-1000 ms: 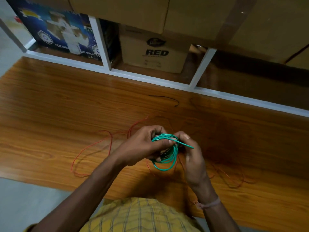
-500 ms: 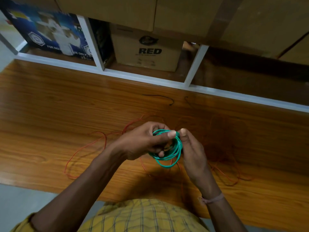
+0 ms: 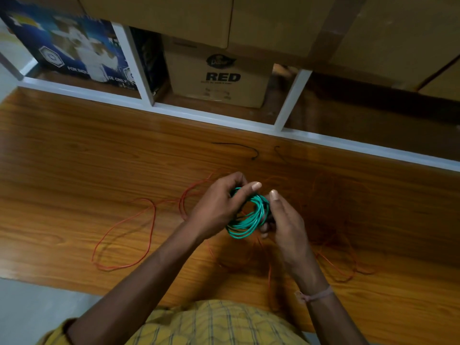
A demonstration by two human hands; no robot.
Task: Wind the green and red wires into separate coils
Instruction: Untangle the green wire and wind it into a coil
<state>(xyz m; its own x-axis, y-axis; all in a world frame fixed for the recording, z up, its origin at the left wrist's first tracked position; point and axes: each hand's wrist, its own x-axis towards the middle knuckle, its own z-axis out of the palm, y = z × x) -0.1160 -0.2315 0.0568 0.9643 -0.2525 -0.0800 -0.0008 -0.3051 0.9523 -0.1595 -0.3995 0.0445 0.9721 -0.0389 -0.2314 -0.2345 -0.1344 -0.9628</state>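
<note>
Green coil (image 3: 249, 217) sits pinched between both hands, left hand (image 3: 219, 207) gripping its top, right hand (image 3: 283, 220) curled round the side, red wire (image 3: 146, 225) sprawled loose on the table (image 3: 74, 155) underneath.

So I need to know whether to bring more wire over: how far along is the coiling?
Roughly halfway. The green wire looks fully wound into a coil with no loose tail showing, gripped by the left hand and right hand. The red wire lies loose in loops across the wooden table, so that coil is not yet started.
</note>
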